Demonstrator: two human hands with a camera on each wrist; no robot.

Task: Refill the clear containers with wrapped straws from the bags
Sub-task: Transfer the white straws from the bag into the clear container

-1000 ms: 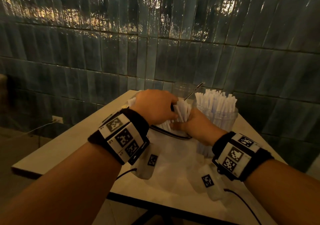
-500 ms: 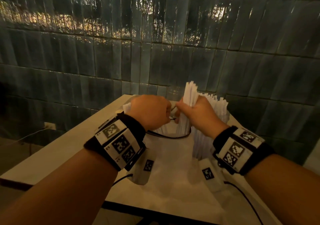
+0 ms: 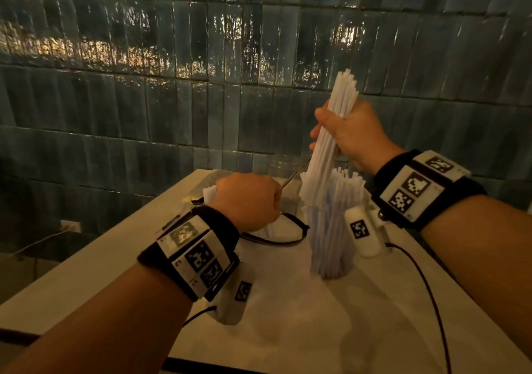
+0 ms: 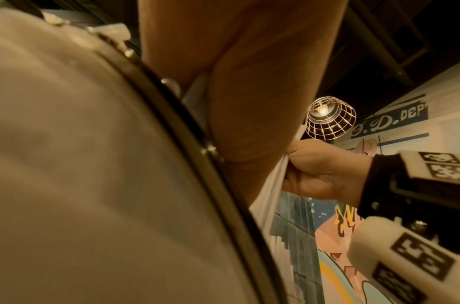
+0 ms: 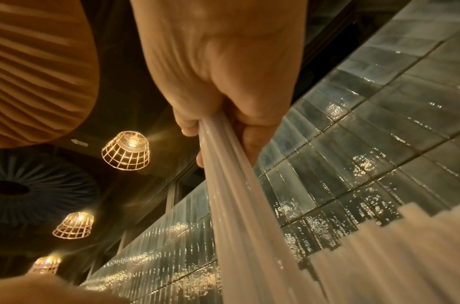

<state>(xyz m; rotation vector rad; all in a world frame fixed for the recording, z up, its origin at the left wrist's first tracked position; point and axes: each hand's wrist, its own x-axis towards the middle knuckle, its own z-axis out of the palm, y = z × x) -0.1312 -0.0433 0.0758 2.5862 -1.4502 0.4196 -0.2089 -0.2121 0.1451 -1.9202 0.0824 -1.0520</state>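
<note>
Two hands up, right hand (image 3: 349, 132) clenched round a bundle of wrapped straws (image 3: 331, 132) above the full clear container (image 3: 331, 247), left hand (image 3: 247, 201) at nine o'clock gripping the bag (image 3: 276, 237) rim.

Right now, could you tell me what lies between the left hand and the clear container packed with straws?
In the head view, the bag's dark-rimmed open mouth lies between the left hand and the clear container; the right hand holds its straw bundle above.

Black wristbands (image 3: 198, 247) with checkered markers
</note>
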